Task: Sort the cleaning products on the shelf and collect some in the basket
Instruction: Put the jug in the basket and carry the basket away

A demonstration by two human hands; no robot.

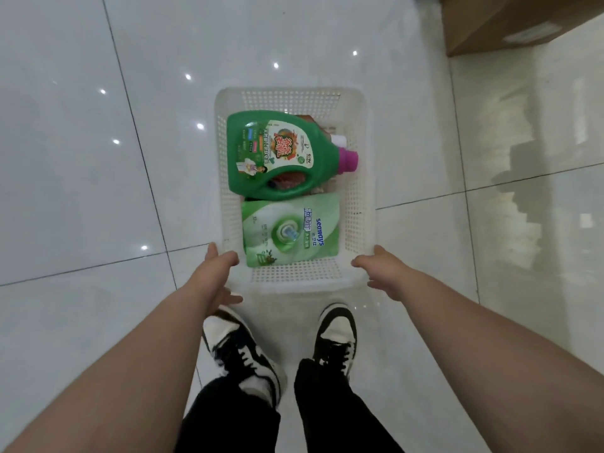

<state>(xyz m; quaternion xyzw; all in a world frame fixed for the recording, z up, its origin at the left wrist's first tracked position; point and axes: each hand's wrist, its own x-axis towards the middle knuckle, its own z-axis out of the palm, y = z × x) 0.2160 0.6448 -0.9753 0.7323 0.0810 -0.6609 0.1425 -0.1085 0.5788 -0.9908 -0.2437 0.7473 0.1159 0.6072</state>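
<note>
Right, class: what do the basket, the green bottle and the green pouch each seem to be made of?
Basket: white, rigid-looking plastic, matt, its moulded walls pierced with a grid of holes. Green bottle: likely hard plastic, glossy, with a moulded handle and printed label. Green pouch: probably flexible plastic film, smooth with a soft sheen, lying flat.

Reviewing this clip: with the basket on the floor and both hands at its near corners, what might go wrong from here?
1. The left hand and right hand are both at the near corners of the basket. If it is lifted from there, the far end may sag.
2. The bulky green bottle lies towards that far end on top of other items, so it could slide and worsen the tilt, perhaps spilling the refill pouch.
</note>
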